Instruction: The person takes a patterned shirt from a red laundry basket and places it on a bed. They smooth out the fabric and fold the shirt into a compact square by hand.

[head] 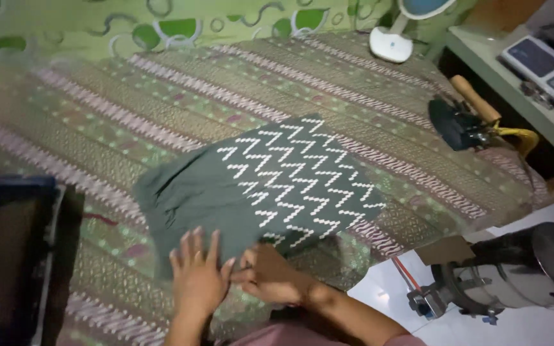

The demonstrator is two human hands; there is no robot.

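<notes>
Left hand: the left hand [197, 272] lay flat, fingers spread and released, pressing the near edge of the dark green cloth with white zigzag print [270, 186].
Right hand: the right hand [267, 275] rested beside it at the same edge, fingers curled as if pinching the fabric, though blur made the grip hard to read.
Cloth: it lay spread on the striped green and pink patterned cover [129, 115] of the surface.
Iron: a dark iron with a wooden handle [463, 115] sat well apart at the far right.
Fan: a white fan base [391, 43] stood at the far edge.
</notes>
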